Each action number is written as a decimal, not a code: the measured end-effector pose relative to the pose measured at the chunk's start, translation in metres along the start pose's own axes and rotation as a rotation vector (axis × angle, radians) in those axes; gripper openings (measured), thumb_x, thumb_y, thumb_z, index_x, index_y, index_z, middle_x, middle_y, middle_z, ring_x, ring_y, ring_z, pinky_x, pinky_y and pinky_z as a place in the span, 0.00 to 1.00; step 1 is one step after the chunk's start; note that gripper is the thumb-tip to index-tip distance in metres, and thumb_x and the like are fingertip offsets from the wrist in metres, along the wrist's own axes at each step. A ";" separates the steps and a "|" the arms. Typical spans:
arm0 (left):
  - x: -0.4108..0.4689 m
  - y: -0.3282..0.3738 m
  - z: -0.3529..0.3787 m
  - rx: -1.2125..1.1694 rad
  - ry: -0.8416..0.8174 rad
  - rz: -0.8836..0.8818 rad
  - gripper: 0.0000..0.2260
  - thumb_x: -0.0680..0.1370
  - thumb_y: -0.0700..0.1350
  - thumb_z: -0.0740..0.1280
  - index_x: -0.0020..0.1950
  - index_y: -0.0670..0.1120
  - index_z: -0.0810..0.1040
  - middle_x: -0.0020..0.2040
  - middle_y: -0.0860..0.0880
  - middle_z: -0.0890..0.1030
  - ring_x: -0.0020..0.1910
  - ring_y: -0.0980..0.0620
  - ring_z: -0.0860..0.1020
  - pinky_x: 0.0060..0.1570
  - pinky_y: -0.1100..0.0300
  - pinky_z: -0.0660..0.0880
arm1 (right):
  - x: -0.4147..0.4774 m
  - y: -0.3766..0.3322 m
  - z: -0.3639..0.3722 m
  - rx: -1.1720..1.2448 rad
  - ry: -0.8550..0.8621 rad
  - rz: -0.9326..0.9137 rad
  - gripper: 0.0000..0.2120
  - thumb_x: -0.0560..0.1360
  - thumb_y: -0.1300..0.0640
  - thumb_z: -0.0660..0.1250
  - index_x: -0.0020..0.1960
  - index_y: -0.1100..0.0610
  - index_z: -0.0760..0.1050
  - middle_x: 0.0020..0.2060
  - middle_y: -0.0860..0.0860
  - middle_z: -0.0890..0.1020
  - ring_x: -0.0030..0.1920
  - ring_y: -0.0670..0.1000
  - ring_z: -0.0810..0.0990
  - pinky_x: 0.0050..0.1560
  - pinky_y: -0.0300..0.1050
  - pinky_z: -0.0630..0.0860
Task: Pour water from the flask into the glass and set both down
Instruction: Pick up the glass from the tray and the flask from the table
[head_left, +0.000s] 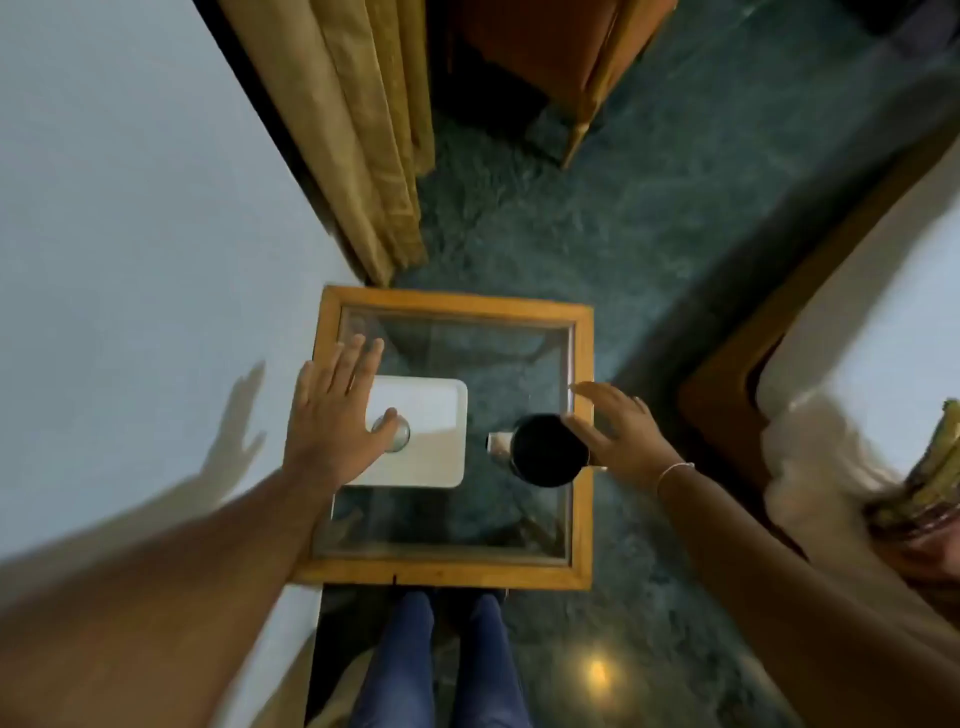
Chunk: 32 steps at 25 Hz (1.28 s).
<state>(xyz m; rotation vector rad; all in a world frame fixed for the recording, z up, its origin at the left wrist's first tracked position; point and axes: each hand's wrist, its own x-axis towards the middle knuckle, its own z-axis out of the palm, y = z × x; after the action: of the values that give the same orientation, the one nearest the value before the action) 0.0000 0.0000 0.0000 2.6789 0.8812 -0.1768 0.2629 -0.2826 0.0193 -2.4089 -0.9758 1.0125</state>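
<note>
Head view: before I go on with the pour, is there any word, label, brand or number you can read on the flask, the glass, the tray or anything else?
None can be read.
Flask: dark top seen from above, no lettering visible.
Glass: clear, unmarked, partly under the left hand.
White tray: blank.
Right hand wrist bracelet: no text.
</note>
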 end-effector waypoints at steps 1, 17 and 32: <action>-0.004 -0.009 0.023 -0.016 -0.051 -0.054 0.43 0.81 0.63 0.69 0.90 0.50 0.54 0.90 0.45 0.57 0.88 0.39 0.57 0.84 0.35 0.51 | 0.005 0.014 0.013 0.101 0.014 0.021 0.27 0.76 0.27 0.58 0.70 0.38 0.70 0.69 0.42 0.74 0.71 0.50 0.72 0.71 0.61 0.69; 0.005 -0.048 0.193 -0.642 -0.239 -0.535 0.35 0.75 0.53 0.82 0.77 0.59 0.70 0.73 0.51 0.79 0.66 0.49 0.76 0.64 0.49 0.80 | 0.019 0.089 0.055 0.487 -0.237 -0.154 0.18 0.79 0.44 0.61 0.48 0.55 0.83 0.41 0.53 0.85 0.42 0.52 0.83 0.41 0.50 0.79; -0.018 -0.011 0.125 -0.742 -0.166 -0.481 0.32 0.73 0.53 0.84 0.74 0.59 0.76 0.68 0.58 0.81 0.67 0.51 0.79 0.68 0.48 0.81 | -0.021 -0.023 0.101 0.937 0.258 0.132 0.27 0.77 0.49 0.68 0.26 0.60 0.62 0.24 0.54 0.61 0.25 0.49 0.60 0.29 0.40 0.62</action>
<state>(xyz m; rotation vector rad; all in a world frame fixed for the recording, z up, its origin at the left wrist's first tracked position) -0.0229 -0.0431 -0.1166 1.7271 1.2267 -0.1380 0.1681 -0.2761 -0.0273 -1.7398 -0.1588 0.8874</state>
